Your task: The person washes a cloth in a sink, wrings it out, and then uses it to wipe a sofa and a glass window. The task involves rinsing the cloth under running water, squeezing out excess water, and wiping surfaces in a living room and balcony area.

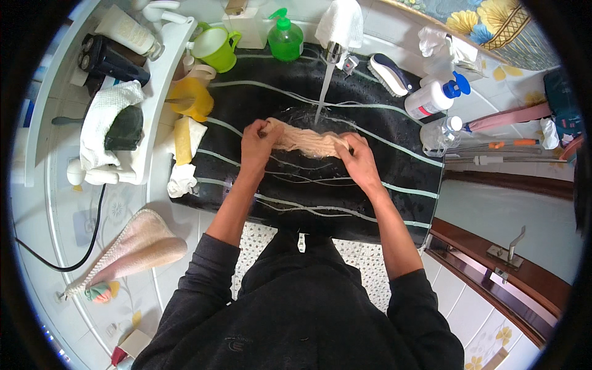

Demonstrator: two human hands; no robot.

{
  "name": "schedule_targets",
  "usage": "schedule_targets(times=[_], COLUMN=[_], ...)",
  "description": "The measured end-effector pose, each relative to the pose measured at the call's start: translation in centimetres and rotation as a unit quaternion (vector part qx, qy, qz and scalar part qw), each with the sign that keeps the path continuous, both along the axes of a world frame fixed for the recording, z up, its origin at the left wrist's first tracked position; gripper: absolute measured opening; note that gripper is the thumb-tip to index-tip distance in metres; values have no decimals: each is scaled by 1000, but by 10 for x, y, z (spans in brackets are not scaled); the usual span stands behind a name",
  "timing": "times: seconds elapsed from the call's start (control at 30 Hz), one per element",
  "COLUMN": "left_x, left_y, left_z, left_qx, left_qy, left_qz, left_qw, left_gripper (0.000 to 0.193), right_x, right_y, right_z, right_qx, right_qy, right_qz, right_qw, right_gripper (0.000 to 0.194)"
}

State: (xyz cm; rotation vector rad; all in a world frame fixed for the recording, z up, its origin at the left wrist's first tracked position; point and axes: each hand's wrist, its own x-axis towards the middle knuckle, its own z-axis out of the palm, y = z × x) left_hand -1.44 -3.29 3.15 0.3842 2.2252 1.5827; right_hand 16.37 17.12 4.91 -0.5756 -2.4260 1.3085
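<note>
A wet peach-coloured cloth (305,141) is stretched between my two hands over the basin of a black sink (222,138) with pale wavy stripes. My left hand (260,143) grips its left end, and my right hand (357,155) pinches the right end. From the faucet (333,53), a stream of water (325,90) runs into the basin just behind the cloth. A white cloth (340,23) is draped over the faucet's top. Water lies around the cloth; the drain cannot be seen.
Along the back stand a green soap bottle (286,39) and a green cup (215,48). At left are a yellow cup (192,99) and a white shelf (155,134). A scrub brush (390,74), white pump bottle (428,99) and clear bottle (439,134) line the right side.
</note>
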Motion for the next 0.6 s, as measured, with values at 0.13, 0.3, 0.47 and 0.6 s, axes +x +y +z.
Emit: schedule_targets(times=[0.13,0.3,0.47,0.6], left_x=[-4,10,10,9], left_y=[16,31,41,37], left_z=[59,139,149,144], left_qx=[124,135,108,113], left_qy=[-34,-40,-16,15], left_qz=[-42,-191,-382,-379], left_qw=[991,971,918,918], left_gripper=[25,20,24,41], right_x=[16,2,-28,-37], right_y=[1,-5,-4,6], right_z=[12,48,98,111], right_qx=[-214,-54,-287,-215], right_qy=[-42,-50,67,-40], right_qz=[-1,48,166,189], right_qw=[976,996,941,957], right_gripper=[20,49,65,50])
